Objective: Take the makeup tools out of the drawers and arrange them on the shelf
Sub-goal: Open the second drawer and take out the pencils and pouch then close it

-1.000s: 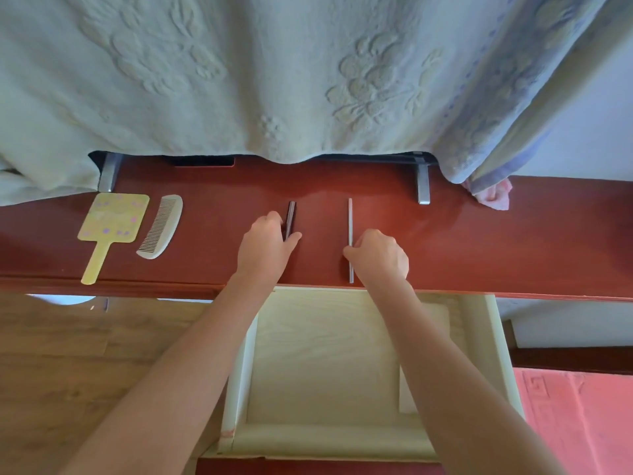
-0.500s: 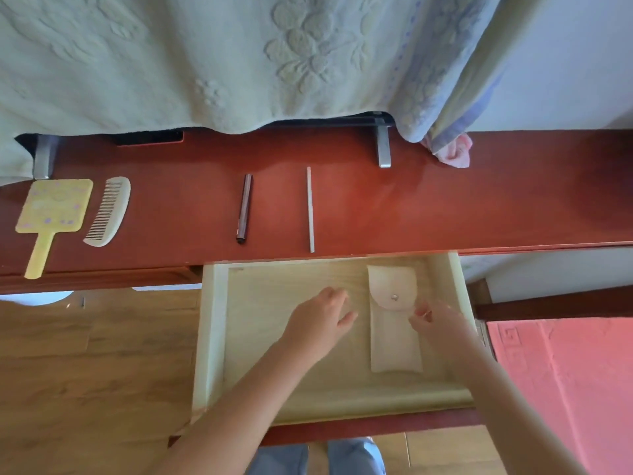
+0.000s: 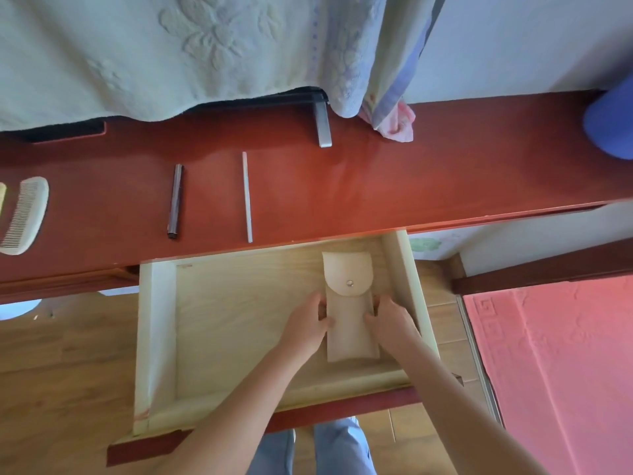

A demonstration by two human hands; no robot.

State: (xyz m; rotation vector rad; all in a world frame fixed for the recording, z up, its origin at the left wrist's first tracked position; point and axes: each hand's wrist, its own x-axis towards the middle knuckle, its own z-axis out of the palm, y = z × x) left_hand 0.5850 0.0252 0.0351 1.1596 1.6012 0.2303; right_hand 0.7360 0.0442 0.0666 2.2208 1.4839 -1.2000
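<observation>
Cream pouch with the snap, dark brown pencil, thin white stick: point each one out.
Cream snap-flap pouch (image 3: 349,318), head view, middle of its front.
Dark brown pencil-like stick (image 3: 175,201), head view, mid-barrel.
Thin white stick (image 3: 247,197), head view, midway along it.

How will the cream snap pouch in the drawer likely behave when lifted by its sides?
Probably soft rather than stiff: the pouch looks like thin, flat material, so it may sag between the left hand and right hand holding its long edges. Likely light, since it lies flat. Its flap looks snapped shut, so any contents should stay in.
</observation>
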